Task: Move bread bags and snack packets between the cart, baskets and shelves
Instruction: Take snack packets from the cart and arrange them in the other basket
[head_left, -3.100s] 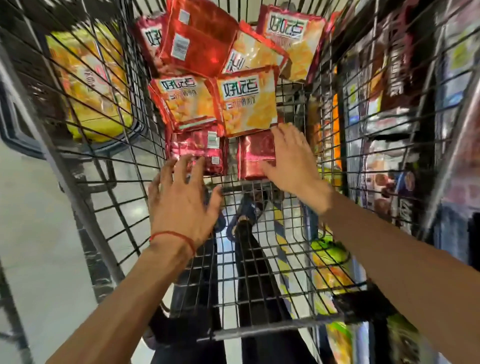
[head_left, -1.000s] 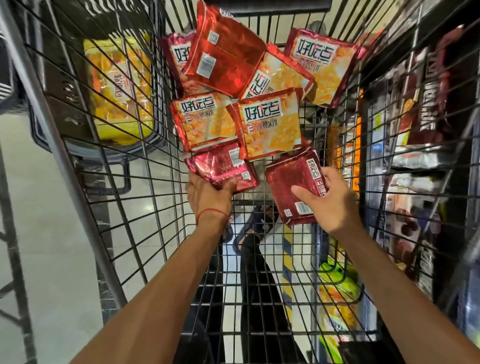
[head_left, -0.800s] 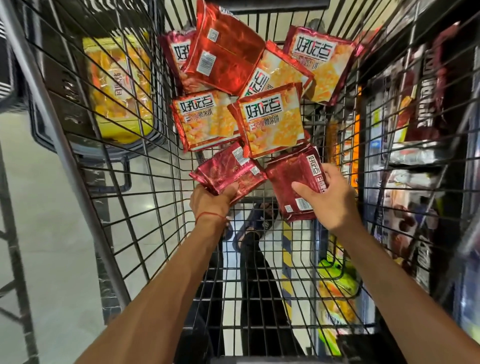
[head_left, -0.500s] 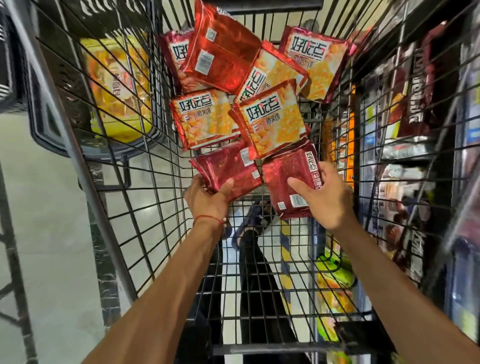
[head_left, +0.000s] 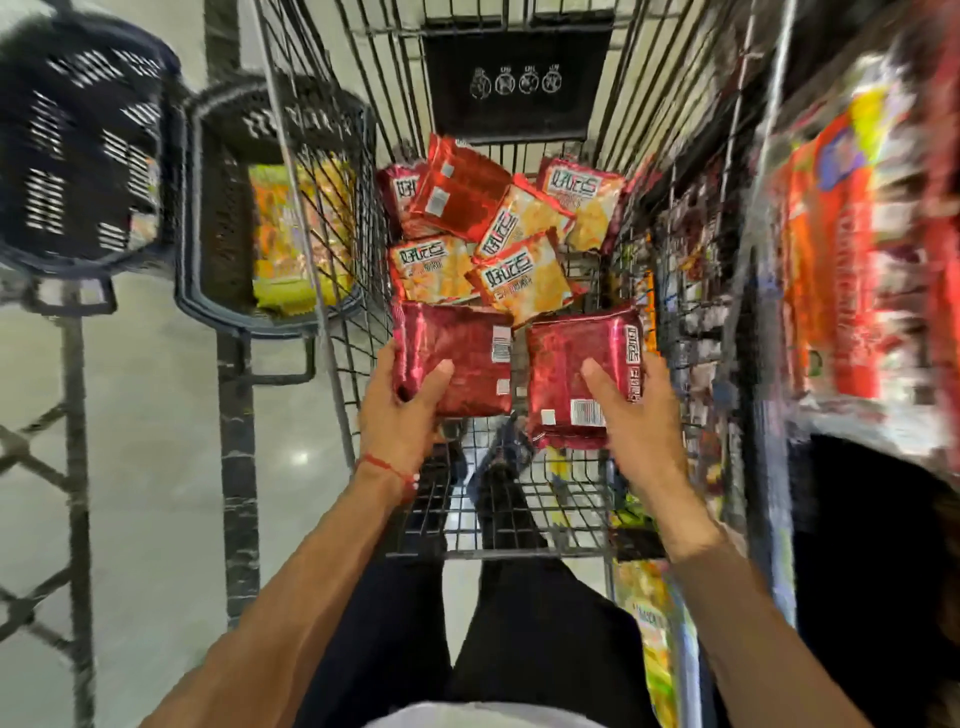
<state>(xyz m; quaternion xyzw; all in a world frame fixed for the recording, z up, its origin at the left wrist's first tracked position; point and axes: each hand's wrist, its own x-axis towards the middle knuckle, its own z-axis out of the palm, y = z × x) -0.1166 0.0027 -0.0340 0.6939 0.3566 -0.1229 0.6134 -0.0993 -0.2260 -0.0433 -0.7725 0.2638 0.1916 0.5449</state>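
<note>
Two dark red packets are held over the wire bottom of the cart (head_left: 566, 499), one in each hand. From my end I see the left hand (head_left: 402, 410) gripping the left packet (head_left: 457, 358) at its lower left corner, thumb across the front and fingers (head_left: 387, 358) curled round the edge behind it. A red thread (head_left: 387, 467) circles that wrist. The right hand (head_left: 641, 415) grips the right packet (head_left: 571, 374) from its right side, thumb lying on the foil above the barcode, the other fingers wrapped behind. Both packets show their backs, with white labels, and sit side by side, just apart. Beyond them, at the far end of the cart, a heap (head_left: 498, 234) of more packets lies overlapped, most showing orange fronts, one with its red back up. A black sign (head_left: 514, 83) hangs on the cart's far wall above the heap. Left of the cart, a dark basket (head_left: 218, 218) on a stand holds a yellow bag (head_left: 296, 234). A second basket (head_left: 78, 145) sits further left, blurred. Shelves (head_left: 841, 249) of packed goods run along the right, and I cannot read them through the blur
</note>
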